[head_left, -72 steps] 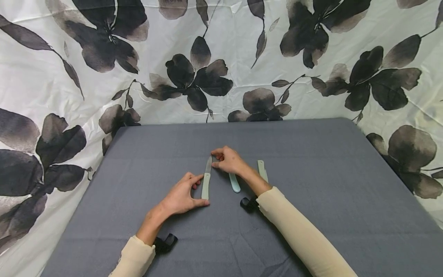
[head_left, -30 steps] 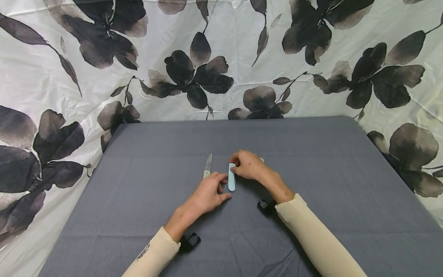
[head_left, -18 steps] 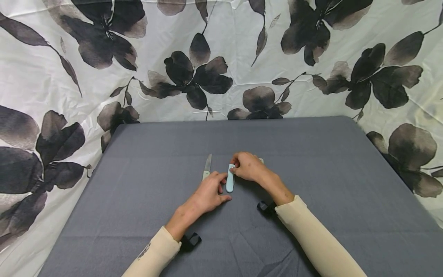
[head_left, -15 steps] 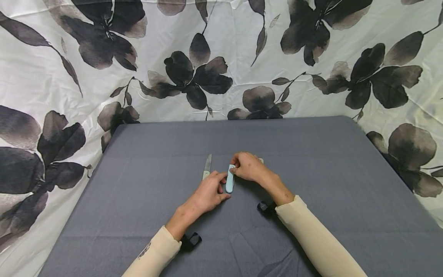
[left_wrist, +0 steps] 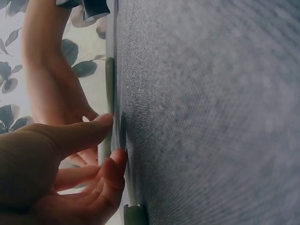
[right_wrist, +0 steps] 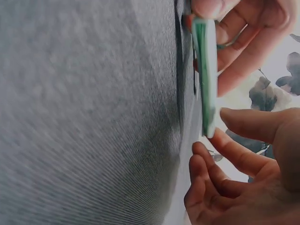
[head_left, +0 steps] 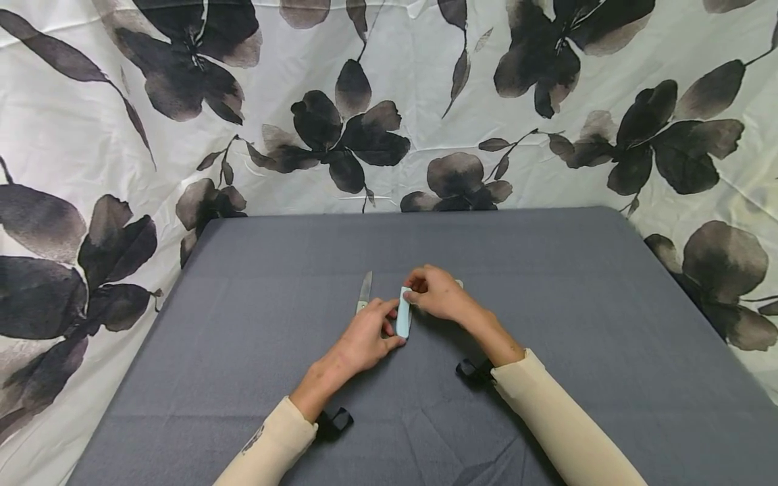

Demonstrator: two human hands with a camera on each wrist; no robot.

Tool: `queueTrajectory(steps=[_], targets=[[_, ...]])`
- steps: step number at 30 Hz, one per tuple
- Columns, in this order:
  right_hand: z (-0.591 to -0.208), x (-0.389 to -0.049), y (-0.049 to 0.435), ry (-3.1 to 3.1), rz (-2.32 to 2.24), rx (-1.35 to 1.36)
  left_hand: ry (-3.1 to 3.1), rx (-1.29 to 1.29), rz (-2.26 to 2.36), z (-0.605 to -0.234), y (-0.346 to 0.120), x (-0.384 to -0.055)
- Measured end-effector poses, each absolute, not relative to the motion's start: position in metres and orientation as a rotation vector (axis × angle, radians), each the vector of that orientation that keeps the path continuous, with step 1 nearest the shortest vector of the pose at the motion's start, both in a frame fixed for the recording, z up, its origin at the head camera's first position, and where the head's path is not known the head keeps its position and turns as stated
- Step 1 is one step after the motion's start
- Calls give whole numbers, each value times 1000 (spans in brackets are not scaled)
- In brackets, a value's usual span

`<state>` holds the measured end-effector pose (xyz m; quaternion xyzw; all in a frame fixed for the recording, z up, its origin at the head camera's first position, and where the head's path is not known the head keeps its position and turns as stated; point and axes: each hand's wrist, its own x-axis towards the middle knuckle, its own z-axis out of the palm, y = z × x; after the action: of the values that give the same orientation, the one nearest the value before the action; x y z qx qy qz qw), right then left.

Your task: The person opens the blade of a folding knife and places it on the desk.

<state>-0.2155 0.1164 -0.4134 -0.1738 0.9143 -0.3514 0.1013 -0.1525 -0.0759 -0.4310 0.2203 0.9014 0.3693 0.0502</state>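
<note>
A light blue folding knife [head_left: 403, 314] is between my hands above the grey cloth, narrow side up, with a thin strip showing along its right side. My right hand [head_left: 439, 295] pinches its far end between thumb and fingers. At the near end, my left hand [head_left: 365, 337] holds it, thumb at the tip and fingers at the side. In the right wrist view the knife handle [right_wrist: 206, 79] looks pale green, with my left thumb over one end and my right thumb and finger at the other. Left of it lies an opened knife [head_left: 365, 289], its handle mostly hidden behind my left hand.
A third knife shows only its pale handle end [head_left: 460, 283] behind my right hand. The grey cloth [head_left: 273, 270] covers the table up to a floral curtain [head_left: 389, 40]. Black straps [head_left: 335, 423] sit at both wrists.
My hands have gone from the left knife to the light blue one. Over the last half second the blue knife has turned onto its narrow side, and my left thumb has moved against its near end.
</note>
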Motion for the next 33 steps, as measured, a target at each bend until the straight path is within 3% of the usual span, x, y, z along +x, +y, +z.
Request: queueTrajectory(steps=[18,33], targets=[[-417,-206,110,2265,-1713,-395,2762,623,1463,-427,-80,-153],[-418,-199,108,2134,-1903,-395,2545,438,1700,-423,-84,-158]])
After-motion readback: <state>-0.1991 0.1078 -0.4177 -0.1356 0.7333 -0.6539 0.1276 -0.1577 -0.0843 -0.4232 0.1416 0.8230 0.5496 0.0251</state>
